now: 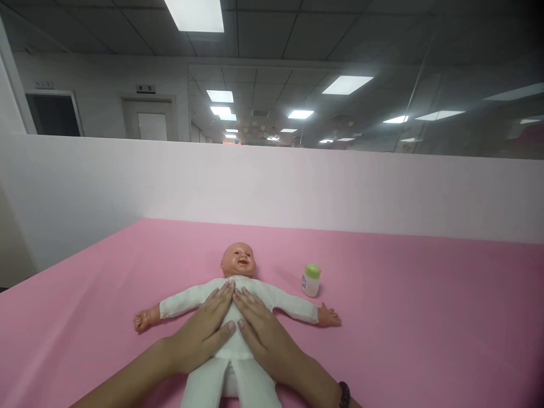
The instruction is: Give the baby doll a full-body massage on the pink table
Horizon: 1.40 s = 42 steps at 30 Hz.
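You can read no text for certain here: the label (304, 281) on the green-lidded jar (312, 286) carries dark print too small and blurred to make out. Above the door (127, 122) at the back, you see a dark sign (145, 89) with two pale marks, illegible to you, and a reddish lit strip (232, 143) just over the white partition (272, 187) is equally unreadable.

Bald doll (233, 347) laid face-up on pink counter (403, 323); torso, arms and legs covered in white cloth; arms stretched wide, fists uncovered; legs slightly parted, cut off at view's edge.
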Each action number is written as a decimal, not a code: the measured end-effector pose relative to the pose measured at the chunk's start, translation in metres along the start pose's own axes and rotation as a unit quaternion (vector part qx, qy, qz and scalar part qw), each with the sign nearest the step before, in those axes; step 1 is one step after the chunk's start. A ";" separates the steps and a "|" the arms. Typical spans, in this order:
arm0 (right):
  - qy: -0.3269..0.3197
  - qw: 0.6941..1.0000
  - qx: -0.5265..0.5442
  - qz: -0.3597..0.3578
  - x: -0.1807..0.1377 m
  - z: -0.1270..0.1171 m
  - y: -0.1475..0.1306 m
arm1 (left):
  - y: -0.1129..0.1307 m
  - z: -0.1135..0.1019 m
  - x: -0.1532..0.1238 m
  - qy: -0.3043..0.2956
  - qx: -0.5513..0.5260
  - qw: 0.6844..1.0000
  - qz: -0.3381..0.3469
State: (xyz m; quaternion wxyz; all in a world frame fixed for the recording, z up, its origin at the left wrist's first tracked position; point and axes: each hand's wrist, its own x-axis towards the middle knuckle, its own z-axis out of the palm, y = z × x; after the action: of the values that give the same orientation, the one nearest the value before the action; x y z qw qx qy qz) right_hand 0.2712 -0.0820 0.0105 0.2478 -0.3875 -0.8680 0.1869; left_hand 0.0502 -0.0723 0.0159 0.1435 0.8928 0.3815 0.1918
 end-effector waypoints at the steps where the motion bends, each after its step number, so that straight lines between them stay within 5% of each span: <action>1: -0.009 1.000 0.004 0.002 0.000 -0.001 -0.001 | 0.000 0.000 0.000 0.003 0.001 1.000 0.000; 13: -0.031 0.997 0.009 0.065 0.003 -0.002 -0.004 | 0.002 0.004 0.002 0.017 0.014 0.999 -0.031; 27: 0.024 0.983 0.038 0.181 0.001 0.012 0.001 | -0.003 0.013 0.003 0.033 -0.016 0.989 -0.142; 34: 0.042 0.973 -0.016 0.227 0.000 0.012 -0.002 | 0.005 0.006 0.004 0.121 0.063 0.986 -0.092; 39: 0.103 0.972 -0.108 0.180 0.000 0.008 -0.004 | 0.018 -0.001 0.004 0.164 0.096 0.981 -0.050; 42: 0.180 0.972 -0.141 0.059 -0.003 0.006 -0.004 | 0.015 0.002 0.002 0.197 0.072 0.978 -0.004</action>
State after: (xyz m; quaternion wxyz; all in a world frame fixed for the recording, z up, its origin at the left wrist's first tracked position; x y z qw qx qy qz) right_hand 0.2671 -0.0871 0.0070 0.3318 -0.4963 -0.8022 0.0039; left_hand 0.0620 -0.0814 0.0205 0.0015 0.8442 0.4183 0.3353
